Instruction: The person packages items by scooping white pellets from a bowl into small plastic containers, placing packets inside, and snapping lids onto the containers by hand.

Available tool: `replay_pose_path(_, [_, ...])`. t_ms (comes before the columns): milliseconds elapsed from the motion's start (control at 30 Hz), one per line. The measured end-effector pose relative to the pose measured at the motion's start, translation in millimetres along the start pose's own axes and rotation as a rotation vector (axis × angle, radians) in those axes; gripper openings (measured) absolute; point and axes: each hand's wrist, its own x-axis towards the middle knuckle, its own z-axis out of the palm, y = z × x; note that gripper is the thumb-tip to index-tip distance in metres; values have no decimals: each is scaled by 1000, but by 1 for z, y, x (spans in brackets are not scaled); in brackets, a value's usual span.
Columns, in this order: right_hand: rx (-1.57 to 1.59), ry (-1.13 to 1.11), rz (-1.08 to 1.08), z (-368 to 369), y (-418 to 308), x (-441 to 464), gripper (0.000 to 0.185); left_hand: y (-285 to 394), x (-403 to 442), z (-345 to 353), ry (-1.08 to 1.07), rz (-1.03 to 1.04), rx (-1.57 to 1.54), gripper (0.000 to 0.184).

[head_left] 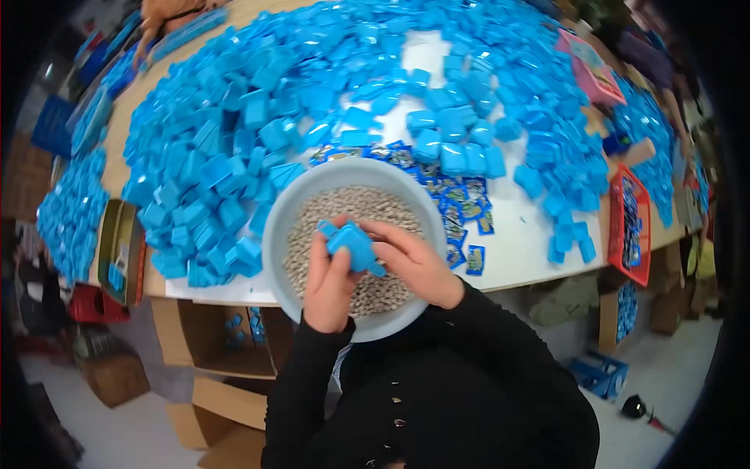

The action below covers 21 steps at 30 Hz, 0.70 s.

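Observation:
Over a pale grey-blue basin (pixel 275 242), both hands meet around a small light-blue plastic case (pixel 356 247). My left hand (pixel 330 285) grips it from the left, thumb in front. My right hand (pixel 412 264) has its fingers pressed on the case's right side. A narrow blue tab sticks out at the lower right of the case. Its inside is hidden from me. Below the hands, the basin holds many small beige, bean-like pieces (pixel 383 295). Just behind the basin lie small dark-blue printed packets (pixel 461 202).
Heaps of blue plastic cases (pixel 211 184) cover much of the table. A red basket (pixel 629 227) with packets sits at the right edge, a pink basket (pixel 591 69) farther back. At left stands a green-yellow bin (pixel 117 250). Open cardboard boxes (pixel 176 332) are below. Other people are partly visible.

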Motion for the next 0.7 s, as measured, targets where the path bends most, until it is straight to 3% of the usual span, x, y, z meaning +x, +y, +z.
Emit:
replay_pose_path(167, [464,-6,234,5,-16,6,50,-8,3,-11,-150,8,105,48])
replay_pose_path(367, [271,0,263,16,-20,18,56,-4,3,-9,-94,108,421,49])
replay_pose_path(533, [145,-76,104,14,-11,17,57,10,1,1,75,59,141,49])
replay_pose_path(700, [-153,-44,-131,15,-1,2,59,9,9,-13,-127,-117,-321,52])
